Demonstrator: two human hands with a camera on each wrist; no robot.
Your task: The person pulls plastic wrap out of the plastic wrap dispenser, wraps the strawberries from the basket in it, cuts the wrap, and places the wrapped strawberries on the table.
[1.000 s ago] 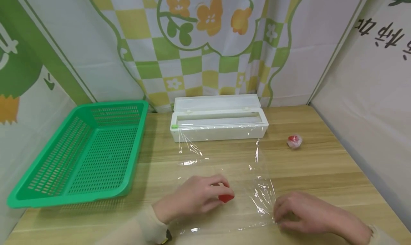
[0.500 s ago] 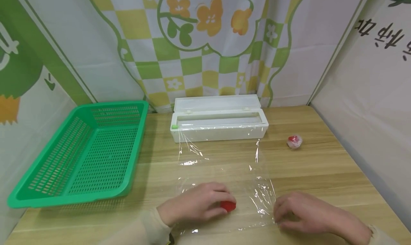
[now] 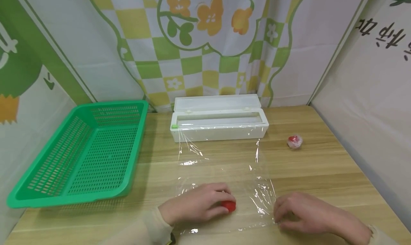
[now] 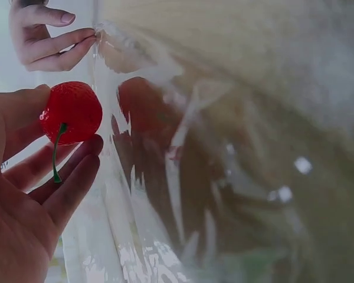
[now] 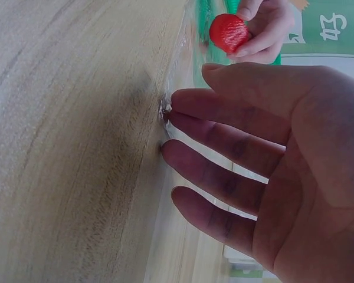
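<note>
Between the thumb and fingers of my left hand is a small round red fruit with bumpy skin and a thin green stem. It is held just over a sheet of clear cling film spread on the table. The fingertips of my right hand touch the film's near right corner, with the thumb apart from them. From the right wrist view, those fingers look only slightly bent. The film runs back to a white cling film dispenser whose lid stands up.
To the left stands a green plastic basket with slotted sides. A small film-wrapped red and white ball lies on the wooden table at right. A patterned curtain hangs behind the dispenser.
My left hand has come slightly down and nearer with the red fruit, then stayed almost still. My right hand keeps its place at the film's corner.
</note>
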